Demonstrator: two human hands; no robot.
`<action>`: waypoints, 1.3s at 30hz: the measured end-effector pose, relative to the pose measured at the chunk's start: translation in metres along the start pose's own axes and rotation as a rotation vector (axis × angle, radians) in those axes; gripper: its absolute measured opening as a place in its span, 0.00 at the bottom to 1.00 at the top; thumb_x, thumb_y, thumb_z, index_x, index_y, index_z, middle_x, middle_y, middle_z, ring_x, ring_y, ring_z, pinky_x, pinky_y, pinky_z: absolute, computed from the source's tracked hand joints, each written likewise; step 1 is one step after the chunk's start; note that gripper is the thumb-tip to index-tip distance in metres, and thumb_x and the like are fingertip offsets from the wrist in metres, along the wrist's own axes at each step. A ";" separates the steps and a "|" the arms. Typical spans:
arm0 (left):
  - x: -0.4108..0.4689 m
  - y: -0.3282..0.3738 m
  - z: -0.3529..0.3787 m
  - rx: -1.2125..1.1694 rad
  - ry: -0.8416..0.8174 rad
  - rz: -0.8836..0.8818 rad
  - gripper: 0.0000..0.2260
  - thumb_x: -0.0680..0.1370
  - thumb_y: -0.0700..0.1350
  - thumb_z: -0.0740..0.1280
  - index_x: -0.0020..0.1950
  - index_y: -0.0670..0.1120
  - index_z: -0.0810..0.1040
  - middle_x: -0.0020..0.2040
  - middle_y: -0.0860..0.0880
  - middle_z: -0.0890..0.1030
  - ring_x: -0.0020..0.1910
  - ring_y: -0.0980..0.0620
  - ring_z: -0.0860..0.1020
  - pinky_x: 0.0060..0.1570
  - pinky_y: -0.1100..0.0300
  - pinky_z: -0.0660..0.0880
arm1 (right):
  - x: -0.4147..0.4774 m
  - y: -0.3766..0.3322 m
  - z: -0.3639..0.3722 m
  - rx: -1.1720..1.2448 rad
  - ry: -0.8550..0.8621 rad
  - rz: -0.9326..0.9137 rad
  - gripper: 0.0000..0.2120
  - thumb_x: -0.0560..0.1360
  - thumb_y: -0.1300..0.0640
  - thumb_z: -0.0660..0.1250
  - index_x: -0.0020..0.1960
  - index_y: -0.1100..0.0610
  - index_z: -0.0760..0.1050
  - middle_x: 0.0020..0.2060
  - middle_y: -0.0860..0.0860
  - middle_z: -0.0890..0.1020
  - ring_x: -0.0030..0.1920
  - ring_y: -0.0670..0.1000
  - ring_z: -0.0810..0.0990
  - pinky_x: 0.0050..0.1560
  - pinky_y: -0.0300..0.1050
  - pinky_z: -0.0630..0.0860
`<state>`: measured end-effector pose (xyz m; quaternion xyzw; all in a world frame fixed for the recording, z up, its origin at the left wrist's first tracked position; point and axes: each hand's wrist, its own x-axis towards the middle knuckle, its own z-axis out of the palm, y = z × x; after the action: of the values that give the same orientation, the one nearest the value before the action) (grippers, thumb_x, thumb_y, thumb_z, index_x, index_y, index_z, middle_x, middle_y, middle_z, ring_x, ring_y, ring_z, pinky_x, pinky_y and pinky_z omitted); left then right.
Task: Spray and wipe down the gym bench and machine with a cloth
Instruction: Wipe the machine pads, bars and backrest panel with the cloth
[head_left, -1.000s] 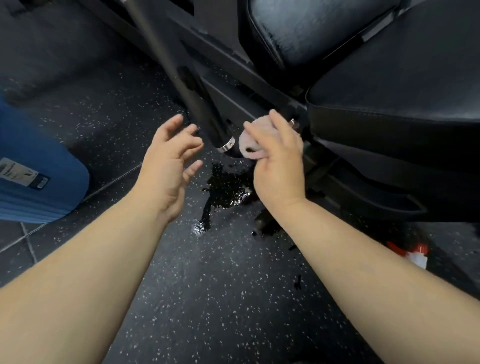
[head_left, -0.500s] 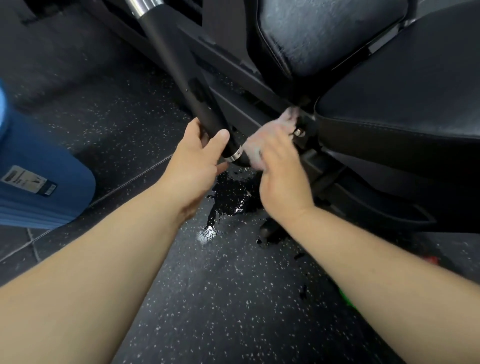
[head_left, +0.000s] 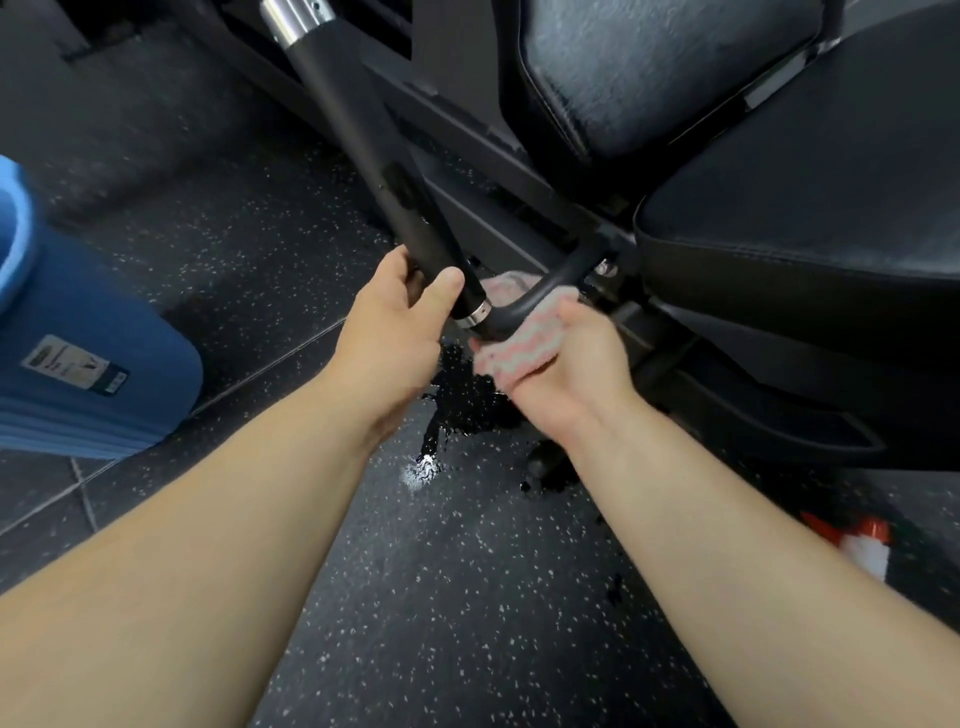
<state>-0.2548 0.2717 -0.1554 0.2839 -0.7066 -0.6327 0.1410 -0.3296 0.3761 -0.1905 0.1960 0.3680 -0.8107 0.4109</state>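
Moved right hand (head_left: 571, 374), holding the cloth (head_left: 519, 358), beneath the curved bar (head_left: 540, 293) to wipe its underside, with left hand (head_left: 389, 332) gripping the black handle (head_left: 363, 145) for steadiness.

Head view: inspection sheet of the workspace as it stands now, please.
Surface: black speckled rubber floor, with a wet puddle below the hands.
Job's things: black padded seat and black padded backrest at upper right; black machine bar with chrome collar; pink-and-grey cloth against the bar's curved lower end.
Clutter: red-and-white object on the floor at right, blurred, possibly the spray bottle.
Hands: left hand grips the bar just above its lower collar; right hand holds the cloth against the bar.
Cables: nothing seen.
Surroundings: blue ribbed roll with a label at left.
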 end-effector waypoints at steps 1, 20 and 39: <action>0.000 0.000 -0.001 0.002 0.002 -0.001 0.05 0.82 0.45 0.63 0.54 0.55 0.75 0.46 0.62 0.83 0.44 0.68 0.79 0.46 0.72 0.73 | -0.008 0.008 -0.003 -0.005 0.005 0.060 0.17 0.82 0.57 0.50 0.46 0.63 0.75 0.50 0.68 0.81 0.48 0.65 0.82 0.46 0.56 0.79; 0.037 0.093 -0.070 -0.308 0.093 0.094 0.11 0.84 0.48 0.60 0.65 0.54 0.76 0.49 0.54 0.84 0.47 0.57 0.83 0.43 0.65 0.77 | -0.008 0.011 0.007 -1.628 -0.409 -1.313 0.24 0.76 0.69 0.55 0.70 0.61 0.73 0.75 0.55 0.62 0.75 0.58 0.65 0.73 0.42 0.62; 0.037 0.088 -0.067 -0.093 0.221 0.176 0.14 0.83 0.45 0.58 0.65 0.56 0.77 0.54 0.58 0.83 0.53 0.60 0.81 0.59 0.60 0.76 | -0.020 -0.004 0.040 -1.535 -0.389 -1.135 0.30 0.81 0.66 0.57 0.80 0.50 0.55 0.76 0.42 0.63 0.68 0.48 0.73 0.66 0.42 0.71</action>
<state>-0.2664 0.1997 -0.0649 0.2821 -0.6789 -0.6148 0.2858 -0.3216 0.3579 -0.1500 -0.4688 0.7619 -0.4459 0.0287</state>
